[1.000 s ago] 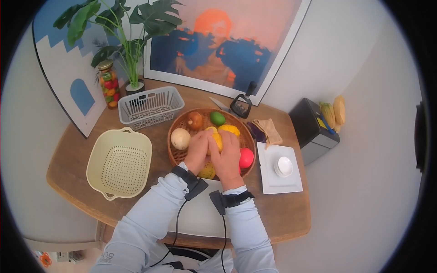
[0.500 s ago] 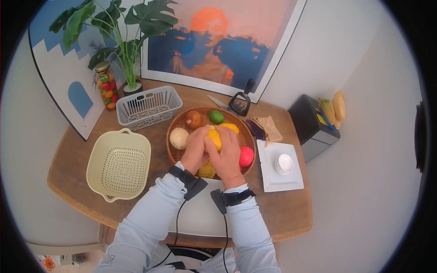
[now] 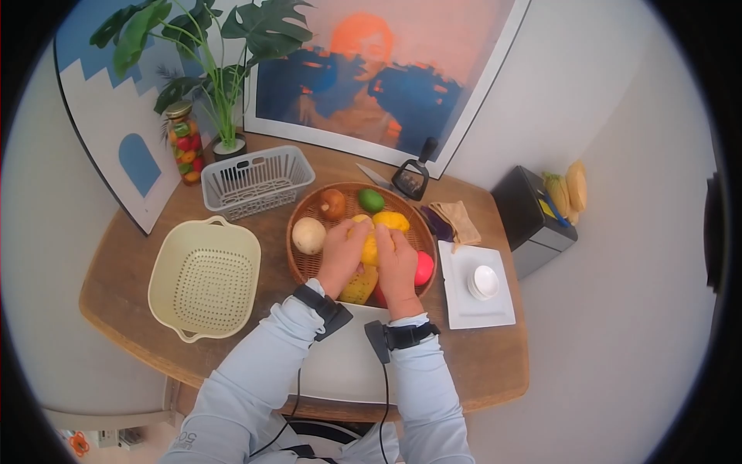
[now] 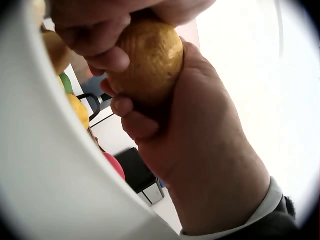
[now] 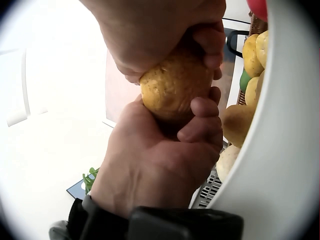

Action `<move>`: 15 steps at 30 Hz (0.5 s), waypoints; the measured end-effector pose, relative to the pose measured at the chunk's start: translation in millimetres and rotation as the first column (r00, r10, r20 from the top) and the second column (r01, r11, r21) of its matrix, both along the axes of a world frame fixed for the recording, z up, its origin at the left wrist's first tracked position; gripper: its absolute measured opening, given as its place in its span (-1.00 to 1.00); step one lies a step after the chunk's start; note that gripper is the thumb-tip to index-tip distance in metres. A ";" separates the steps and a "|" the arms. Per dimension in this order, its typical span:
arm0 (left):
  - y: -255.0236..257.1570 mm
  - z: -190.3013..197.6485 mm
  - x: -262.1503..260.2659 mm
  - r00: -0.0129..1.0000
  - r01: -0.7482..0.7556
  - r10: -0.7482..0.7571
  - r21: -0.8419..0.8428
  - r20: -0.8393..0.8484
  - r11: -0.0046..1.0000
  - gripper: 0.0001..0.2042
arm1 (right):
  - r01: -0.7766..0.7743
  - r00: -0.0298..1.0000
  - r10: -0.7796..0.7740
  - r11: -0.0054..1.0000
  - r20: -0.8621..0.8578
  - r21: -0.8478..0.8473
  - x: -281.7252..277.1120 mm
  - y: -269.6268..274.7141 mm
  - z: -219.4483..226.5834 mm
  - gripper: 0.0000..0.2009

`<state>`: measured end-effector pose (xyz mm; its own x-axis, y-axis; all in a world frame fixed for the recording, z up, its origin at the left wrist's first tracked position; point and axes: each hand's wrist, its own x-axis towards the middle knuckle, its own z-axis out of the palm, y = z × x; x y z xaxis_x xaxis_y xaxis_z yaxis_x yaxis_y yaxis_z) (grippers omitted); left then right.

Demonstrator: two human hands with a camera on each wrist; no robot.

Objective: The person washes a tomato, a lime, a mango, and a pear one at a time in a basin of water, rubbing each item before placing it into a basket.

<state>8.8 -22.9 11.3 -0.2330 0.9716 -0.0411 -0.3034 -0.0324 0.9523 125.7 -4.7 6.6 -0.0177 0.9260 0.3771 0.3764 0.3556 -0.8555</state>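
Observation:
Both my hands grip one yellow potato above the round wicker basket. My left hand wraps it from the left, and my right hand holds its other side. In the left wrist view the potato shows a wrinkled, speckled skin between curled fingers. Much of it is covered by the hands, as the right wrist view of the potato also shows. Around them in the basket lie a white onion, a brown onion, a green fruit, a spotted yellow fruit and a red ball-shaped thing.
A cream colander stands left, a grey plastic basket behind it. White plates with a small bowl are at right. A knife and a black-handled grater lie behind the wicker basket. A white board lies in front.
My right hand has shifted slightly to the right and turned a little, leaving more of the spotted yellow fruit below in sight. Both hands still hold the potato.

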 end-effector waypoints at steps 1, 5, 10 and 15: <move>-0.3 -0.5 0.8 0.997 -0.017 0.020 0.039 -0.073 0.999 -0.69 | -0.017 0.998 0.011 0.996 -0.068 -0.087 0.5 0.1 2.5 -0.51; 2.4 -10.4 4.3 0.953 -0.044 0.097 0.184 -0.288 0.982 -0.68 | -0.116 0.937 -0.069 0.863 -0.342 -0.492 2.1 -7.8 26.6 -0.52; -1.1 2.1 1.8 0.998 -0.007 0.006 0.022 0.055 1.000 -0.67 | -0.013 0.999 0.007 0.990 0.047 0.140 0.5 -5.2 4.7 -0.52; -1.8 7.1 -2.8 0.990 0.008 -0.002 -0.043 0.142 0.999 -0.66 | 0.003 1.000 -0.005 0.997 0.029 0.071 -1.8 -3.9 1.0 -0.49</move>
<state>5.9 -24.7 18.3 -0.2173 0.9693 -0.1151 -0.4357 0.0092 0.9001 123.8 -8.6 7.6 -0.0259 0.8969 0.4414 0.4025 0.4135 -0.8167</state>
